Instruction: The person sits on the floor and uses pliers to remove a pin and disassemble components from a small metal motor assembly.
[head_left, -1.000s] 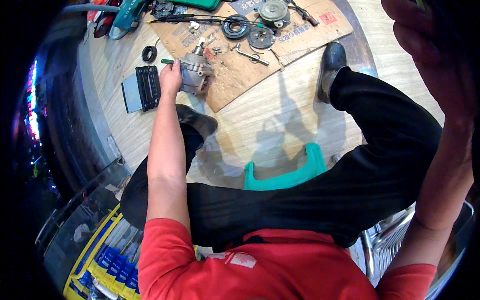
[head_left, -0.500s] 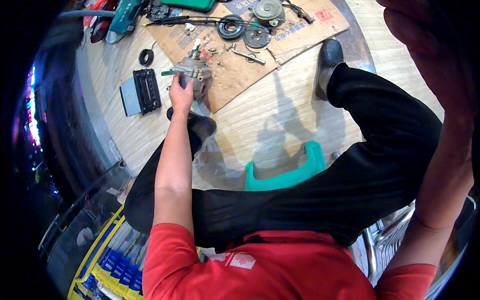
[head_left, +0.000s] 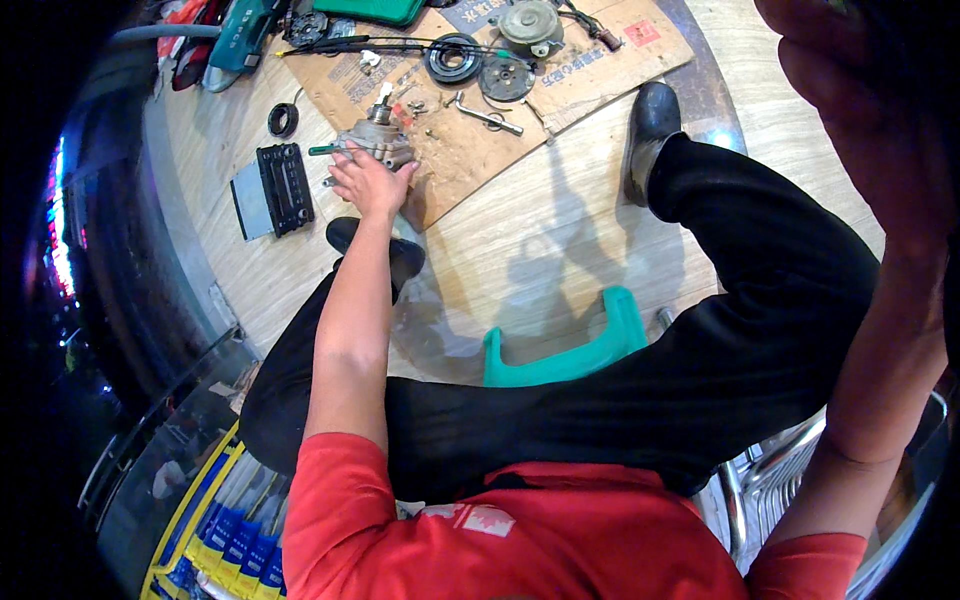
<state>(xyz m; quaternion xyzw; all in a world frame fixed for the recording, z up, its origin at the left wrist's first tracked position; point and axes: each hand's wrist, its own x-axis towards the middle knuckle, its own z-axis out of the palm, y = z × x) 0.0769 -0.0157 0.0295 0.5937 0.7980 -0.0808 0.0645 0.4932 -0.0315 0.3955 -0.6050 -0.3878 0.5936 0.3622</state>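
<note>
Fingers of my left hand (head_left: pixel 372 185) lie spread against the near side of a grey cast-metal compressor body (head_left: pixel 375 140), with the thumb apart on its right. The body's shaft end points up, with something white at its tip. A green-handled tool (head_left: pixel 325 150) sticks out beside my fingertips on the left. My right hand (head_left: pixel 850 90) is raised close at the upper right, dark and cut by the edge; its fingers cannot be made out.
Flattened cardboard (head_left: pixel 460 180) carries a black ring (head_left: pixel 453 60), a round metal disc (head_left: pixel 507 78), an L-shaped wrench (head_left: pixel 488 115) and a round metal part (head_left: pixel 530 27). A black car-radio-like unit (head_left: pixel 285 188), a small black ring (head_left: pixel 283 120) and a green stool (head_left: pixel 570 362) are nearby.
My left hand has loosened from a grip on the compressor body to spread fingers. The body now leans slightly. My right hand stays raised.
</note>
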